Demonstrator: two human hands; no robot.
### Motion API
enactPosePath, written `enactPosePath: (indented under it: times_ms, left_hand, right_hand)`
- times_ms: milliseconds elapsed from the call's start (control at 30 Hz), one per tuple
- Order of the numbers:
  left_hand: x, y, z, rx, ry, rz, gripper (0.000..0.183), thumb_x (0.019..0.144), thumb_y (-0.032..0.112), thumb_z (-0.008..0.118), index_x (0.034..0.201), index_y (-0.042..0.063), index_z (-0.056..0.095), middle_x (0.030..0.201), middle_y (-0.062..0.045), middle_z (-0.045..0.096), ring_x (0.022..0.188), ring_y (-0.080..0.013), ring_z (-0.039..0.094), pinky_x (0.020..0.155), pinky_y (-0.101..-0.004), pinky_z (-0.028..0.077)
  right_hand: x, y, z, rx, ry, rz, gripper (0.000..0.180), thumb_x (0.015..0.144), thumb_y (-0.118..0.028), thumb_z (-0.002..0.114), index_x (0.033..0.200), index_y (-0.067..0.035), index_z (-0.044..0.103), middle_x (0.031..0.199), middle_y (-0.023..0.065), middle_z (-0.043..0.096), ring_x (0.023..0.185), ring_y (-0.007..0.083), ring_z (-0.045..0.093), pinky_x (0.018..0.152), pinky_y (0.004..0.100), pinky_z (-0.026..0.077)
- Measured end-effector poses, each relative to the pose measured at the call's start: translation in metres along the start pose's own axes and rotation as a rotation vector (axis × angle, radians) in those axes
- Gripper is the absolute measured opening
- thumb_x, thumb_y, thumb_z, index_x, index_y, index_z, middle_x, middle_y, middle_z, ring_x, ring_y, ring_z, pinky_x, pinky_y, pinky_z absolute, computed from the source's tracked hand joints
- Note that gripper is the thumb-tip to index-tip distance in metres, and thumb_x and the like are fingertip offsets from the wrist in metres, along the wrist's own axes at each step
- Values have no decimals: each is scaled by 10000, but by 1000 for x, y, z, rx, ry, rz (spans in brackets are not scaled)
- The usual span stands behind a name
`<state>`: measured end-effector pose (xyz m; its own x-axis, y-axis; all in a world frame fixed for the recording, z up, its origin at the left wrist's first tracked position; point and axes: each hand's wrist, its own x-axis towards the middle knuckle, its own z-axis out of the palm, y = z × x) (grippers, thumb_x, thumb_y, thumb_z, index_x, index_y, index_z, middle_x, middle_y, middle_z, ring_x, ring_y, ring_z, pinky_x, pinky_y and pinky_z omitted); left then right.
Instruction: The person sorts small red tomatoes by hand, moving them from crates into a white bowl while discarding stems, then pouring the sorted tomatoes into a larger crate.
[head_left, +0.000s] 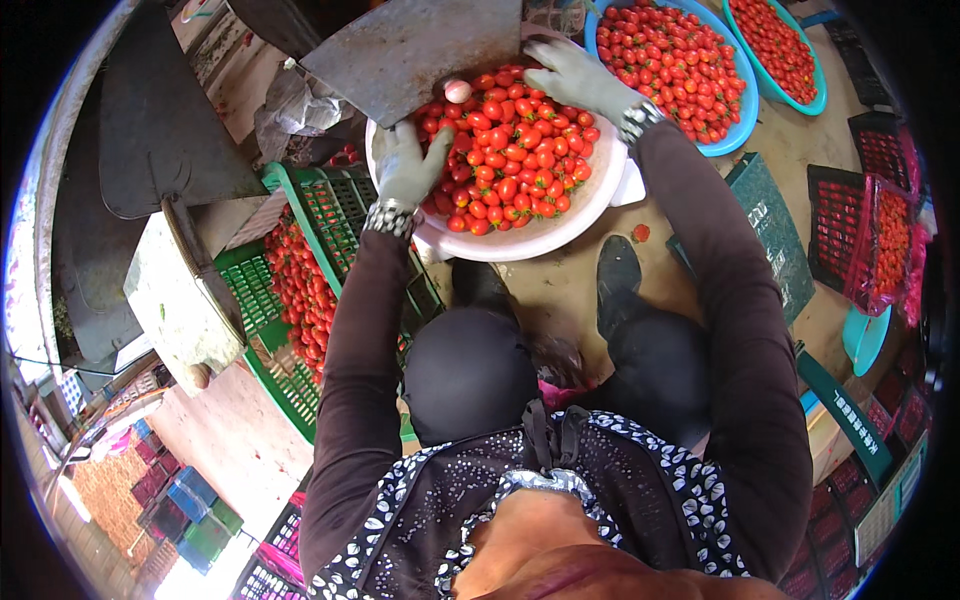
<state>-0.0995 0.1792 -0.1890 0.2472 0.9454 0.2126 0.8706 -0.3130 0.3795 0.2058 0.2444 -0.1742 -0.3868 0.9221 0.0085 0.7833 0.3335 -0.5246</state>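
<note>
A round pale pink tub (517, 249) full of small red tomatoes (517, 161) stands in front of me. My left hand (409, 161), in a grey glove, rests at the tub's left side. Its thumb is spread against the tomatoes, and its fingertips are near the corner of a worn metal sheet (427, 52). The sheet slants over the far side of the tub. A pale, round object (457, 91) lies at the sheet's edge. Also gloved, my right hand (577, 79) reaches over the far right rim with fingers apart and slightly blurred. Neither hand visibly holds anything.
Green plastic crates (300, 401) with tomatoes stand at my left. Beyond my right arm are a blue basin (739, 135) and a turquoise basin (821, 97) of tomatoes. A dark green box (772, 232) and a black crate (829, 225) stand at right. One crushed tomato (640, 233) lies on the floor.
</note>
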Motion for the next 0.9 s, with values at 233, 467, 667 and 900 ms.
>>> enactPosePath:
  times_ms: [233,467,667,900]
  left_hand:
    - [24,44,15,103,-347,38,591,889,564,588,1303,142,600,1266,-208,575,1074,-468,563,932,-549,452]
    - [-30,61,-15,-143,-104,312,485,870,440,631,1254,143,624,1374,-146,522,1312,-388,439,1105,-569,287]
    - [-20,38,-32,-1464,563,-741,182,961,213,556,999,46,618,951,-61,635,892,-204,613,883,-312,494]
    - [51,-4,0,-2121,222,-580,389,838,202,724,1143,28,555,1050,-110,659,916,-244,659,878,-365,531]
  right_hand:
    - [7,-1,16,109,-210,212,623,903,-606,539,1236,-88,630,1301,209,605,1224,352,561,1041,411,445]
    - [-86,-45,26,-154,103,-294,426,876,-380,632,1216,-122,632,1340,147,579,1216,373,548,1041,478,437]
    - [-43,-14,-5,1004,155,376,452,1021,-321,504,1360,-21,509,1368,169,555,1216,262,584,1029,365,491]
    - [47,-29,28,1997,46,668,495,1072,-359,340,1420,-10,387,1407,236,462,1264,374,533,1036,486,515]
